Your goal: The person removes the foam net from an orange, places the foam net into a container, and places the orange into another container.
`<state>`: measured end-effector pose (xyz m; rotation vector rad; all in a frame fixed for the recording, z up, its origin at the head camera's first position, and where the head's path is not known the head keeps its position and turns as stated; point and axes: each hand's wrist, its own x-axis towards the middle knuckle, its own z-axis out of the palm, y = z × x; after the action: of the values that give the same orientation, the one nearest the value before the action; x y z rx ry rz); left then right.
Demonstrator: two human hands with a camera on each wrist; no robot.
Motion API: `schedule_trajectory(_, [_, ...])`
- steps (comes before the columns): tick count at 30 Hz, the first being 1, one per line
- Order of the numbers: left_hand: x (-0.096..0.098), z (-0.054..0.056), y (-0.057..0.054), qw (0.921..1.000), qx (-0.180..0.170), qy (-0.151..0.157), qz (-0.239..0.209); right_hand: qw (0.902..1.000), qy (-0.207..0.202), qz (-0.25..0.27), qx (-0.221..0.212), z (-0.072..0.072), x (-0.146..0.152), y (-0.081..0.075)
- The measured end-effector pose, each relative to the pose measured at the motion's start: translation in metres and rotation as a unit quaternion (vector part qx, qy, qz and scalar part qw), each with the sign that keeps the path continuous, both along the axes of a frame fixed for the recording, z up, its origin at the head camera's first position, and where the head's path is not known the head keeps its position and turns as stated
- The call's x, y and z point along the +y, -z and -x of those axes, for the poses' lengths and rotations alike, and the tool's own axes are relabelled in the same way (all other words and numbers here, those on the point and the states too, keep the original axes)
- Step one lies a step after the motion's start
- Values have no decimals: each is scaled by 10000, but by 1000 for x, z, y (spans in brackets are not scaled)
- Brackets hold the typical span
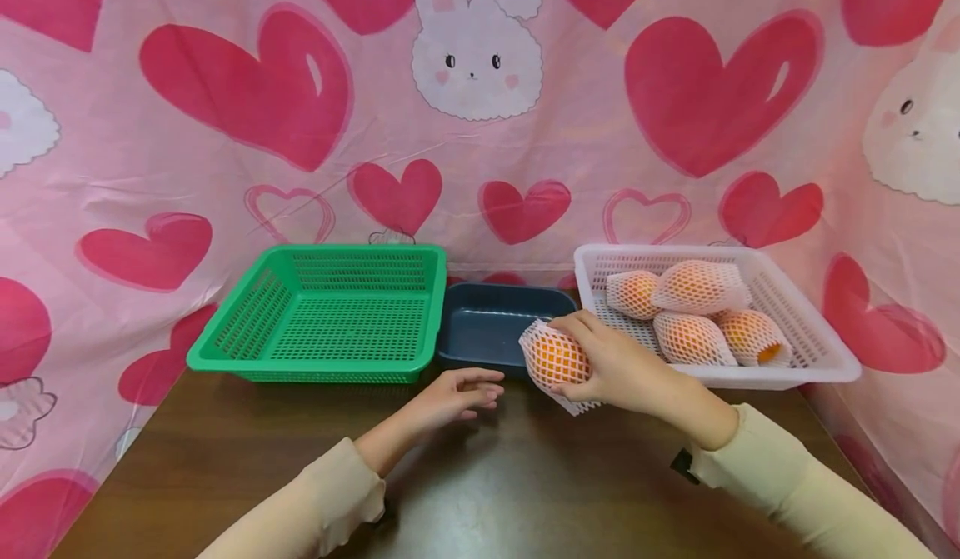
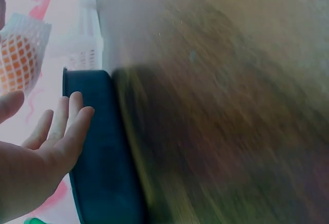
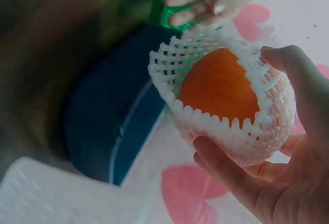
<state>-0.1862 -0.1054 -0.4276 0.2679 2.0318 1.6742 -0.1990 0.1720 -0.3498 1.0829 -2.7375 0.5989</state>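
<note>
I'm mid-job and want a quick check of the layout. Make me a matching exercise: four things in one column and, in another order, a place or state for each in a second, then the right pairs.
Things:
1. Dark tray
2. Right hand
3. Green basket
4. White basket

Places and states:
A. Leftmost of the three containers in the head view
B. Holding four netted fruits
C. Between the two baskets
D. Gripping one netted fruit

Right pairs: 1-C, 2-D, 3-A, 4-B
</note>
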Motion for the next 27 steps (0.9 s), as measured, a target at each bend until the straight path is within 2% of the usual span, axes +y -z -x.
schedule_trajectory(3, [-3,0,0,10000,-16,-1,5,9997,-28,124,-202,-1,-3,10])
schedule_trajectory(9, [-7,0,2,9999,-116,-30,8,9954,-175,343,-882,-4,-12,31])
schedule_trajectory(14, [-12,-2,4,9999,-140,-65,-2,9936,-418,375,-982,-7,-24,49])
schedule_trajectory(21, [-16,-1,6,9998,-54,171,-27,9901,-681,632,-1055,-8,-41,65])
schedule_trajectory(27, [-18,2,7,9997,-129,188,-92,9851,-657,1002,-1235,-6,-49,78])
